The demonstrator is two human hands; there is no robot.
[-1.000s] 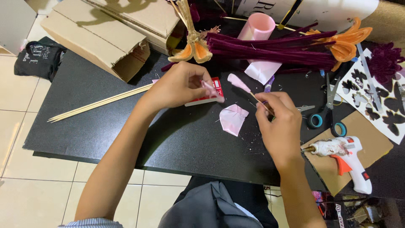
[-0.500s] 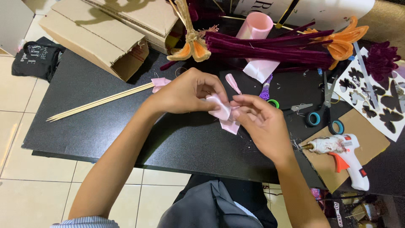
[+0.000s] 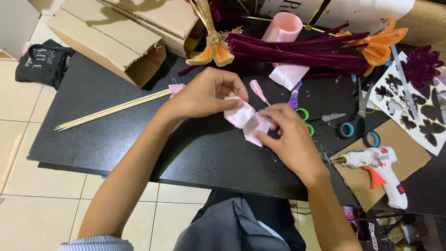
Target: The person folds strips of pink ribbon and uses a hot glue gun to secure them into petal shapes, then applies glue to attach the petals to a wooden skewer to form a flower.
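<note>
— Since half a second ago, both hands have shifted slightly rightward at frame centre; left hand (image 3: 206, 95) pinches the pink ribbon piece (image 3: 246, 118).

— And the right hand (image 3: 290, 137)?

— Fingertips press together on the ribbon's lower fold; the folding appears under way.

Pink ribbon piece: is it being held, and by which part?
Yes. Left hand pinches the ribbon piece at its upper end; right hand grips its lower end.
</note>
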